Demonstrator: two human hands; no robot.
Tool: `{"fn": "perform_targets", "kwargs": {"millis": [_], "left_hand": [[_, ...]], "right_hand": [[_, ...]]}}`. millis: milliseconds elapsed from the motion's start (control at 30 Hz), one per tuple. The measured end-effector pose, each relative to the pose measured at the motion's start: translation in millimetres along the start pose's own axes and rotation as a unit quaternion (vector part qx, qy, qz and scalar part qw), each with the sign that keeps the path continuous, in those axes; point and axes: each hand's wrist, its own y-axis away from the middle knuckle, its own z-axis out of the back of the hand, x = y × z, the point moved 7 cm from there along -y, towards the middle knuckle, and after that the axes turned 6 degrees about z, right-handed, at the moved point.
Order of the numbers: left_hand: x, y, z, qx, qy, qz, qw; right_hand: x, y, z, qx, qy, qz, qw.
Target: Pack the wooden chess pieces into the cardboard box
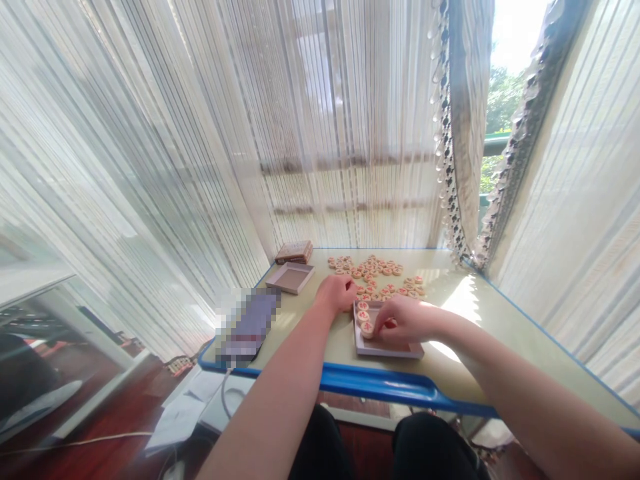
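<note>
Three round xiangqi pieces (367, 329) with red characters lie in a column along the left side of a shallow open box (390, 355). My right hand (406, 320) reaches into this box from the right, fingers curled together, their tips at the edge of the nearest piece. Just beyond the box's far left corner, my left hand (336, 293) is closed, with its fingers turned toward the loose pieces; what they hold, if anything, is hidden. Several more xiangqi pieces (371, 267) are scattered over the far half of the pale table (480, 347).
At the back left stand an open shallow box (291, 279) and a brown stacked case (294, 252). A blurred-out phone-like device (250, 327) with a white cable lies at the left edge. A blue rim (380, 385) borders the table; curtains (350, 120) hang behind.
</note>
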Motion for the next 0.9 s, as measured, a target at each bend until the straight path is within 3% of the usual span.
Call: {"fn": "perform_targets", "kwargs": {"millis": [733, 900], "left_hand": [[4.5, -3.7, -4.0, -0.003, -0.009, -0.001, 1.000], [1.2, -7.7, -7.7, -0.014, 0.012, -0.062, 0.998]], "right_hand": [[-0.1, -0.2, 2.2, -0.031, 0.032, -0.007, 0.999], [-8.8, -2.8, 7.9, -0.058, 0.053, -0.003, 0.997]]}}
